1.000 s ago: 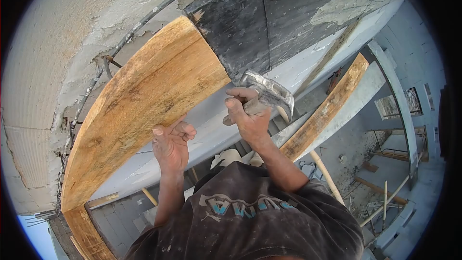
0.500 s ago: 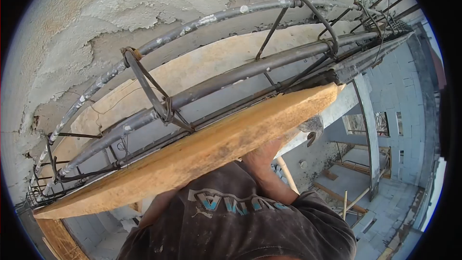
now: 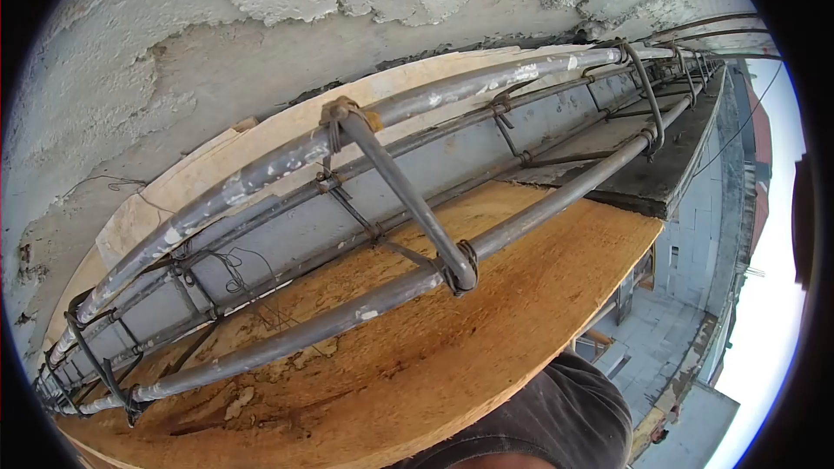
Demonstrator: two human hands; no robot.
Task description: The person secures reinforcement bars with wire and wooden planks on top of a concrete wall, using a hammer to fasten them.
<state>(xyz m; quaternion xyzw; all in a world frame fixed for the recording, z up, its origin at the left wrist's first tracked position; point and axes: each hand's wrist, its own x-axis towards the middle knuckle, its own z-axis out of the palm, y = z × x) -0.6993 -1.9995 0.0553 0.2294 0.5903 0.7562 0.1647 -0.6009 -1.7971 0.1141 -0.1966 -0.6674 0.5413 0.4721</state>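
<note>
A wide plywood board (image 3: 521, 295) lies across the view under a rebar cage, its near edge close to my body. The cage's bars (image 3: 365, 306) run diagonally above the board, tied by bent stirrups (image 3: 404, 195) with wire. Neither of my hands shows; the board covers the area below it. Part of my dark shirt (image 3: 560, 408) appears beneath the board's near edge. What my hands touch cannot be seen.
A rough plastered wall (image 3: 261, 69) rises behind the cage, with a pale board (image 3: 373, 82) along it. A dark panel (image 3: 651, 174) continues past the plywood at right. Far below lie a block wall (image 3: 686, 282) and a ledge (image 3: 695, 434).
My view has shifted higher over the cage, so the plywood's top face now shows instead of mostly its edge. The hand and forearms seen under the board are now out of sight.
</note>
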